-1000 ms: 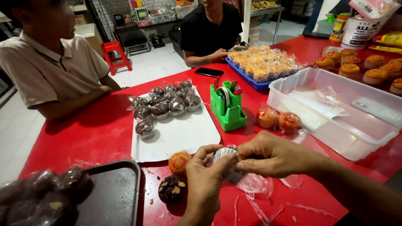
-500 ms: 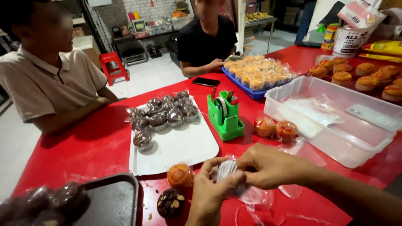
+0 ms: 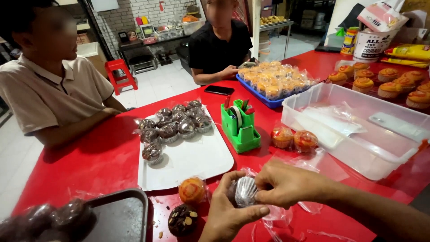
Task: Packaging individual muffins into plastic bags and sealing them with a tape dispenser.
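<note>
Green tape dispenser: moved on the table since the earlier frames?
No. The green tape dispenser keeps its place beside the white tray; only the head camera shifted.

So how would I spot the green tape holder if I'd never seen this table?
Start at the red table and find the white tray of wrapped dark muffins. Just right of it, before the clear plastic tub, stands the tape holder. It is the only bright green, boxy thing there.

Place: small bakery packing room | beyond my hands sat a red table, trays of wrapped muffins, a tape dispenser | shelves behind.
</note>
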